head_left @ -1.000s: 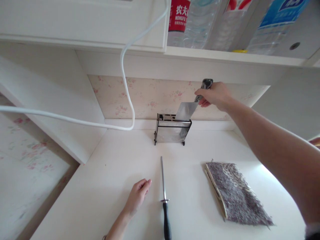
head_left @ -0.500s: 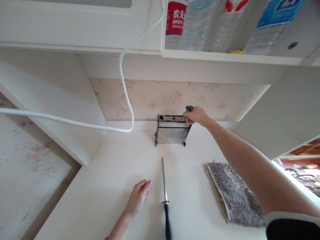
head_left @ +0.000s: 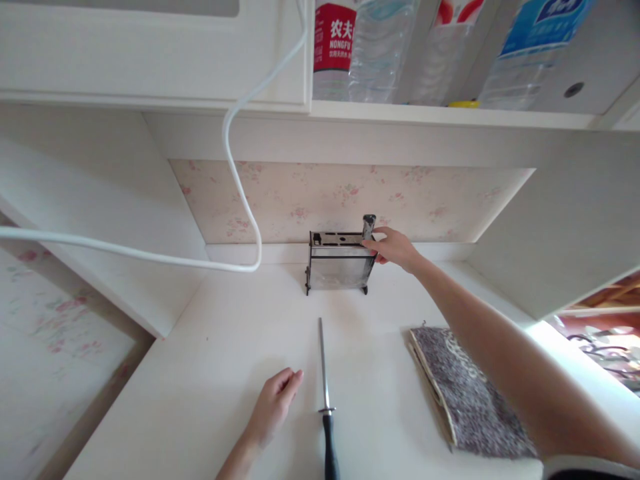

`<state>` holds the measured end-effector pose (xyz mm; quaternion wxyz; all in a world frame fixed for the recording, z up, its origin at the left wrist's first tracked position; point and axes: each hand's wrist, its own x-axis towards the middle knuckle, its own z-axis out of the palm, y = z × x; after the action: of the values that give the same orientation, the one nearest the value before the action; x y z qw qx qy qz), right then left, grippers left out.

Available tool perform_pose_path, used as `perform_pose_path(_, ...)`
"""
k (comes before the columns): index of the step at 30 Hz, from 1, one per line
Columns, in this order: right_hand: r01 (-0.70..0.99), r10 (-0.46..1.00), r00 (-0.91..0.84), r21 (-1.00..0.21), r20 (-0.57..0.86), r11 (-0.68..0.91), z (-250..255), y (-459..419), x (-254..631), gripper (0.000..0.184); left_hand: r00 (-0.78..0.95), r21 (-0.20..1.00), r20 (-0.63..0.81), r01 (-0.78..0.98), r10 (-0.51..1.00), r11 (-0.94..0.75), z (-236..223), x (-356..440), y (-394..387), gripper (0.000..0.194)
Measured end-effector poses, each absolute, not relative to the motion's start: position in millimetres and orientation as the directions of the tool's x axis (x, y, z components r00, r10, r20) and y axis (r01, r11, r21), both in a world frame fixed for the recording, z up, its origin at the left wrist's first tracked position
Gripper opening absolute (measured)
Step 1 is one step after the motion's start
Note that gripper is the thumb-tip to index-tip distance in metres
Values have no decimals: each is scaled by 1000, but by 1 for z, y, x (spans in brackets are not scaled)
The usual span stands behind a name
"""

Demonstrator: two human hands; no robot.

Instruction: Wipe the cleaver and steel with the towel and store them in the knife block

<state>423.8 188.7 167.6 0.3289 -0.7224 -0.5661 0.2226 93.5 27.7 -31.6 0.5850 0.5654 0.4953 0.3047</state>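
Note:
A knife block (head_left: 341, 238) with a slotted top and clear front stands on the white counter by the back wall. From the right end of its top rises the dark, grey-mottled handle of a knife (head_left: 369, 225), roughly upright; the blade is hard to make out. My right hand (head_left: 395, 248) has thumb and finger at the base of this handle, leaving its upper part uncovered. Lower down, my left hand (head_left: 274, 399) is curled closed with nothing visible in it. Just right of it lies a sharpening steel (head_left: 324, 373) with a black handle, apart from the hand.
A folded grey-brown cloth (head_left: 465, 393) lies at right beneath my right forearm. A white cable (head_left: 235, 170) hangs in front at left. Overhead, a cabinet shelf (head_left: 450, 115) holds several plastic bottles (head_left: 335, 43). White side panels stand left and right.
The knife handle now stands more upright and shows more of its length. My right hand has shifted to its right side and base. My left hand stays curled in place.

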Motion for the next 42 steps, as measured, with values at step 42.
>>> perform_pose_path(42, 903, 949, 301, -347, 92, -253, -35, 0, 446, 31, 139, 785, 573, 190, 808, -590, 192, 137, 139, 21)
